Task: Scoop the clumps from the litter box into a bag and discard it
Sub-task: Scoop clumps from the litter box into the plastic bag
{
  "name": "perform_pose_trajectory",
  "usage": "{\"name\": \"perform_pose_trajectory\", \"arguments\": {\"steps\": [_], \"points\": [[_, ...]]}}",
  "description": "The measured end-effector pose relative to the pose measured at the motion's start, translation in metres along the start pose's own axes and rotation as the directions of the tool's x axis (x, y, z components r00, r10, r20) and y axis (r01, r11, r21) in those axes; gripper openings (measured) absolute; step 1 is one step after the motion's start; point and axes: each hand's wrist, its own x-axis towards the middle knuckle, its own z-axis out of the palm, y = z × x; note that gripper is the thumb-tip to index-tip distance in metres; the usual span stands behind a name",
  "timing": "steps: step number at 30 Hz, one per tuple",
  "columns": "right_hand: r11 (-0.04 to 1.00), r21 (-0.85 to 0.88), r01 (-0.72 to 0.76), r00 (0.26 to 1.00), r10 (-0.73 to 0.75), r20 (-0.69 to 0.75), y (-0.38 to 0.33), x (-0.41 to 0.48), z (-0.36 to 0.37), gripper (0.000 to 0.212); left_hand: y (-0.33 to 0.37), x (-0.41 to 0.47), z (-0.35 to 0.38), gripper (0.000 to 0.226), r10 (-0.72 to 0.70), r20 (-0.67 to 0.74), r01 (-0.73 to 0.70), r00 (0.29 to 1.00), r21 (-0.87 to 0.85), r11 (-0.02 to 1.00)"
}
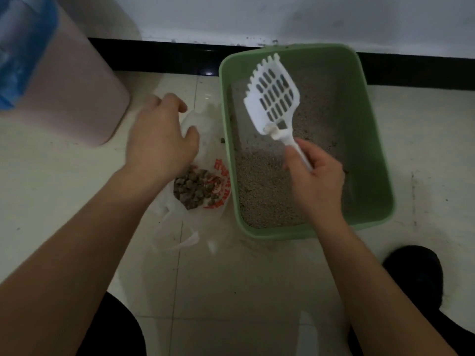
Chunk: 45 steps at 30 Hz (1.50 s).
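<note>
Nearest, the right hand's [316, 181] fingers wrap the scoop [273, 98] handle, its empty head raised over the litter box [370, 140], likely poised to dig; at the box's nine o'clock the left hand [159, 134], fingers loosely spread, hovers over the bag [218, 173] of clumps [195, 187], probably to open it.

The litter box [365, 129] is showing green, its litter [262, 196] grey-beige. The scoop [273, 95] is gleaming white with a slotted grid. At the box's nine o'clock, the whitish bag [221, 181] is carrying orange-red print, perhaps lettering, around brown clumps [192, 188]. At ten o'clock a pink bin [77, 93] is wearing a blue liner [23, 47].
</note>
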Motion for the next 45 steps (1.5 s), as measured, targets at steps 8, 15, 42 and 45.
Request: {"name": "perform_pose_trajectory", "arguments": {"steps": [8, 15, 42, 45], "points": [[0.791, -0.569, 0.223, 0.938, -0.016, 0.345, -0.017, 0.082, 0.012, 0.030, 0.035, -0.020, 0.065, 0.053, -0.059, 0.496, 0.142, 0.866, -0.131, 0.981], [0.683, -0.670, 0.290, 0.716, 0.309, 0.626, -0.032, 0.080, -0.026, 0.025, 0.038, -0.003, 0.069, 0.043, -0.155, 0.537, 0.271, 0.829, -0.145, 0.952], [0.164, -0.908, 0.385, 0.907, 0.116, 0.405, -0.089, 0.133, -0.105, 0.023, 0.041, -0.001, 0.094, 0.045, -0.129, 0.464, 0.123, 0.877, 0.044, 0.991], [0.067, -0.925, 0.375, 0.889, 0.256, 0.379, -0.075, 0.123, -0.096, 0.032, 0.040, -0.003, 0.095, 0.040, -0.133, 0.454, 0.131, 0.881, 0.036, 0.991]]}}
